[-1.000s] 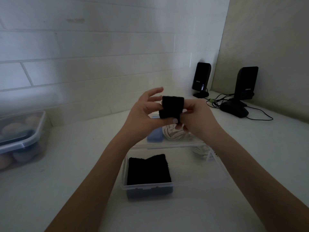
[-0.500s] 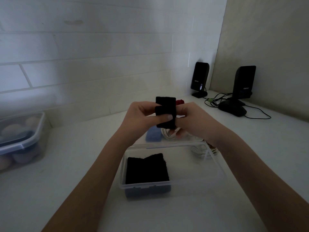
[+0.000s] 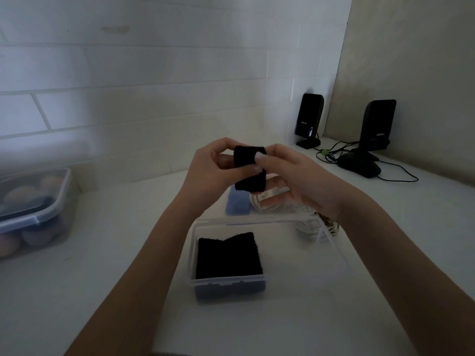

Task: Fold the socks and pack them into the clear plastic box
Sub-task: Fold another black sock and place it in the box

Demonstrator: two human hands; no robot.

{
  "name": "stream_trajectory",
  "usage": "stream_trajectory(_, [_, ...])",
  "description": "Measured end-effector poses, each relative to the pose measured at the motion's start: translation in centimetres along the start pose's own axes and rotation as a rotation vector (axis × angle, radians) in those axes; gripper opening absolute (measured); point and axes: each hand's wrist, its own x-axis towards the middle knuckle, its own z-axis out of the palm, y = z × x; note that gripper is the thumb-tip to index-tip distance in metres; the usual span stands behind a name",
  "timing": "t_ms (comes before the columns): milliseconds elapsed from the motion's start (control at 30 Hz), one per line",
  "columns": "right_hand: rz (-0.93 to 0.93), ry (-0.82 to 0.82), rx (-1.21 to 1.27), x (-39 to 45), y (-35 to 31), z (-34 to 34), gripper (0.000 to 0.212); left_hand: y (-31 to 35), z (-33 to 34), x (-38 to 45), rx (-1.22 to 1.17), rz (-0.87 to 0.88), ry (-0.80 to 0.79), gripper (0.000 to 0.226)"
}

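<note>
A small black sock [image 3: 248,167], folded over on itself, is held in the air between both hands. My left hand [image 3: 208,173] grips its left side with thumb and fingers. My right hand [image 3: 290,176] pinches its top right edge. Below them the clear plastic box [image 3: 303,265] stands open on the counter, with a folded black sock [image 3: 228,255] lying flat in its left half over something blue. Behind the box lie a blue sock [image 3: 237,205] and pale patterned socks [image 3: 272,204], partly hidden by my right hand.
A lidded plastic container [image 3: 33,214] with rounded items stands at the left by the tiled wall. Two black speakers [image 3: 309,120] [image 3: 372,134] with trailing cables stand at the back right corner. The white counter [image 3: 115,253] extends to the left of the box.
Both hands have shifted on the black sock; the right hand's fingers now come over its top edge, and the sock looks more tightly folded.
</note>
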Motion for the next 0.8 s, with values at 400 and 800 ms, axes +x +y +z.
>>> stream_trajectory(400, [-0.136, 0.309, -0.082, 0.0, -0.2, 0.7, 0.039, 0.4, 0.5, -0.5, 0.036, -0.013, -0.151, 0.023])
stream_trajectory(800, [-0.053, 0.247, -0.225, -3.5, -0.6, 0.3, 0.019, 3.9, -3.4, -5.3, 0.325, -0.123, -0.466, 0.045])
